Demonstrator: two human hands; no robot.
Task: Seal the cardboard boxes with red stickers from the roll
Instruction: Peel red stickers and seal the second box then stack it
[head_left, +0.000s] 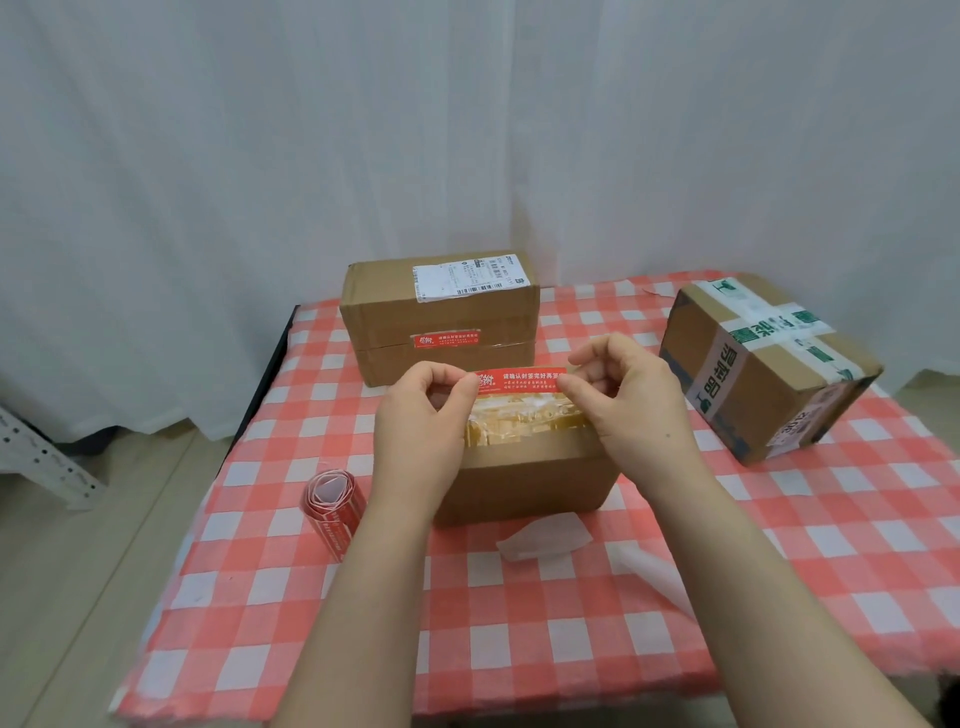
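Both hands are up over the near plain brown cardboard box (524, 467): left hand (421, 415) pinches one end of a red rectangular sticker with white print (519, 382), right hand (634, 400) pinches the other, stretching it flat above the box's taped top. The red sticker roll (332, 506) lies left on the red-and-white checked tablecloth (519, 623).

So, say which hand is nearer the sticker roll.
Left. The left hand pinches the red sticker beyond and right of the sticker roll; the right hand pinches its other end, farther right.
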